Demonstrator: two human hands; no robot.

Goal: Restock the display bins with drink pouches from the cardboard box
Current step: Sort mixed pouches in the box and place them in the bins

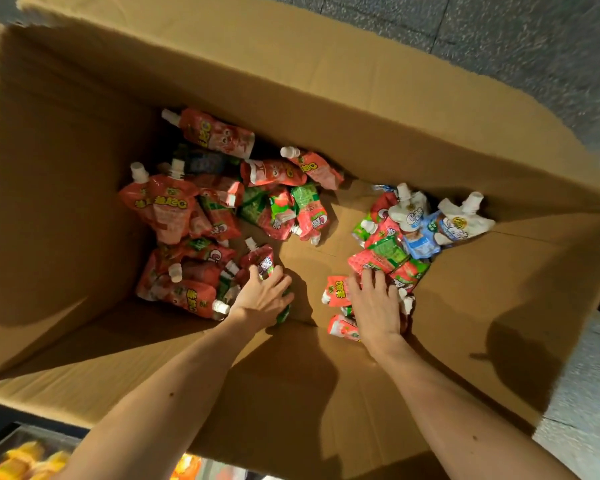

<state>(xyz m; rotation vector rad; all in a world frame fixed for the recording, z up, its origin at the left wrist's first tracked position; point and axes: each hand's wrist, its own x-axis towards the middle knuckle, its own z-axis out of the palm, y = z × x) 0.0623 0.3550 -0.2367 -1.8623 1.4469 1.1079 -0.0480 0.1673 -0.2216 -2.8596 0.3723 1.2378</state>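
Note:
A big open cardboard box (291, 81) fills the view. On its floor lie several red drink pouches (174, 209) with white spouts at the left, and a second heap at the right with white and blue pouches (454, 223). Both my arms reach down into the box. My left hand (262, 297) curls its fingers round a dark red pouch (262, 259) at the near edge of the left heap. My right hand (374, 306) lies with spread fingers on top of red pouches (338, 289) at the near end of the right heap; whether it grips any is hidden under the palm.
The box stands on a grey speckled floor (534, 46). Below the box's near wall, at the bottom left, a display bin (25, 459) with yellow and orange packs shows. The box floor between the two heaps is bare cardboard (326, 244).

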